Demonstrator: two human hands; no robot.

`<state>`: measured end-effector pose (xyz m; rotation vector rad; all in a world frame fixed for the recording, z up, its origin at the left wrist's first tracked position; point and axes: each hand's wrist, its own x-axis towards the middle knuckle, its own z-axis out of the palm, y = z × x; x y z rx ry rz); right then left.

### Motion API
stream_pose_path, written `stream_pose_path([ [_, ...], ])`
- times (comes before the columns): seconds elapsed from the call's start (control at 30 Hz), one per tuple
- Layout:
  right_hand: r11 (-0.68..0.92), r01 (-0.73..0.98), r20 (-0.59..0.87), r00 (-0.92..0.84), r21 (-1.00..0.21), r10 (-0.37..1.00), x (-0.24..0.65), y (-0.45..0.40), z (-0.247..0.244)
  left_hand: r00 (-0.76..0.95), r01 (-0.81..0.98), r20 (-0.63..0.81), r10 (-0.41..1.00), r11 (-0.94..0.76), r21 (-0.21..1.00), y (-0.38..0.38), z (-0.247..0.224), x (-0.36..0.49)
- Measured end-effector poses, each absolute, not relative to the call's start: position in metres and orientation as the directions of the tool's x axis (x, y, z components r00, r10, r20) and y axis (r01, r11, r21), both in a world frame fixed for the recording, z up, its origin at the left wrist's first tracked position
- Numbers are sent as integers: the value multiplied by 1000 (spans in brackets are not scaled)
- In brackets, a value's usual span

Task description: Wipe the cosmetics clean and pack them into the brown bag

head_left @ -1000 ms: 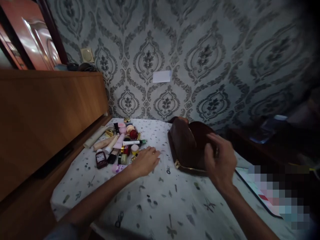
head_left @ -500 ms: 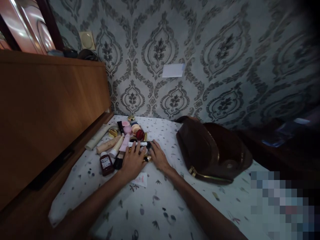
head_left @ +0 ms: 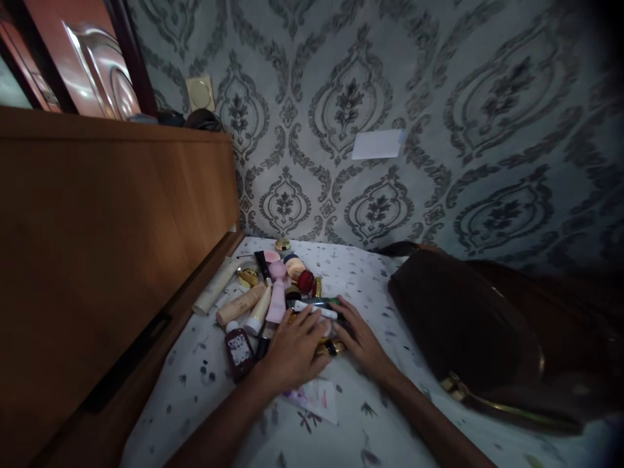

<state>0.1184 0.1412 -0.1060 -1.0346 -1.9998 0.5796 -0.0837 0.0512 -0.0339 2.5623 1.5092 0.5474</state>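
My left hand (head_left: 298, 346) rests palm down on the near side of a pile of cosmetics, its fingers apart over a white tube (head_left: 316, 310). Against the pile's right side, my right hand (head_left: 361, 338) has its fingers stretched, touching small dark and gold items partly hidden beneath. Left of my left hand are a dark red bottle (head_left: 238, 351) with a white cap, a pink tube (head_left: 277, 300), a cream tube (head_left: 259, 311) and a beige tube (head_left: 241, 304). A red round item (head_left: 305, 281) lies behind my fingers. A white packet (head_left: 319, 400) sits below my left hand.
A brown leather bag (head_left: 443, 325) stands on the patterned sheet (head_left: 361, 422) to the right. The wooden cabinet (head_left: 121, 234) borders the left side. Patterned wallpaper (head_left: 292, 130) forms the back, with a white paper (head_left: 377, 143) on it.
The camera view has shifted left and closer, so everything appears further right. My hands stay at the pile, and more of the white packet shows below my left hand.
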Motion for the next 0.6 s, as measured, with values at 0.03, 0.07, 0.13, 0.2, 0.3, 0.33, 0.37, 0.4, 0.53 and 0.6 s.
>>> stream_pose_path([
  [0.03,564,484,435,-360,-669,825,118,141,-108,423,823,256,869,-487,292,52,-34,-84],
  [0.07,564,503,429,-368,-655,825,117,141,-109,404,829,259,877,-471,302,52,-35,-83],
  [0.13,561,531,417,-376,-635,828,116,140,-110,368,843,258,893,-438,312,52,-35,-82],
  [0.2,561,546,412,-381,-623,828,116,139,-109,342,855,262,902,-414,312,52,-34,-82],
  [0.3,567,546,412,-390,-617,824,115,139,-107,322,856,278,905,-404,322,51,-31,-83],
  [0.33,568,543,411,-393,-618,823,115,139,-107,320,854,279,905,-403,329,51,-30,-83],
  [0.37,567,541,408,-394,-621,823,115,138,-106,317,854,276,907,-400,334,51,-29,-84],
  [0.4,564,540,403,-395,-625,826,115,138,-105,310,857,270,912,-391,335,53,-27,-85],
  [0.53,528,553,364,-385,-645,848,114,136,-101,210,924,271,939,-281,260,69,-20,-97],
  [0.6,513,558,344,-384,-652,857,114,134,-99,173,959,288,942,-227,167,84,-17,-109],
])
